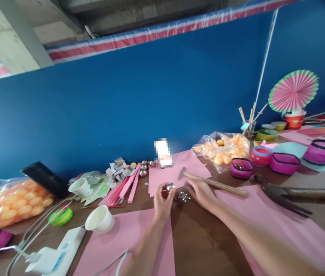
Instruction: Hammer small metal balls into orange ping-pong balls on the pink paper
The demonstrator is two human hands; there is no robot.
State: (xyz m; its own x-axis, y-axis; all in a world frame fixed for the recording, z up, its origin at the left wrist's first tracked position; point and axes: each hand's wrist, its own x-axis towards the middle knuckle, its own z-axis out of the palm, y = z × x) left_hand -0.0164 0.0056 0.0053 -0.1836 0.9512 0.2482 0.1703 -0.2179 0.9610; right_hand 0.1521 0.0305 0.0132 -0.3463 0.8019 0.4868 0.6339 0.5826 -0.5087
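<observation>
My left hand [163,201] is closed, holding a small shiny silver-studded ball [170,186] between thumb and fingers. Just right of it, a little heap of silvery tacks [183,197] lies on the brown table. My right hand [201,193] is beside the heap, its fingers curled and largely hidden behind the back of the hand. Along its far side a hammer [222,185] with a wooden handle rests, head pointing left over pink paper [162,178]. Whether the hand touches the handle or pinches a tack cannot be made out.
Bags of orange balls [222,153] [13,203] stand at both sides. Farther back are several shiny studded balls [143,167]. A claw hammer [283,195] and purple containers [284,163] are to the right; a white cup [99,219] and power strip [67,251] to the left.
</observation>
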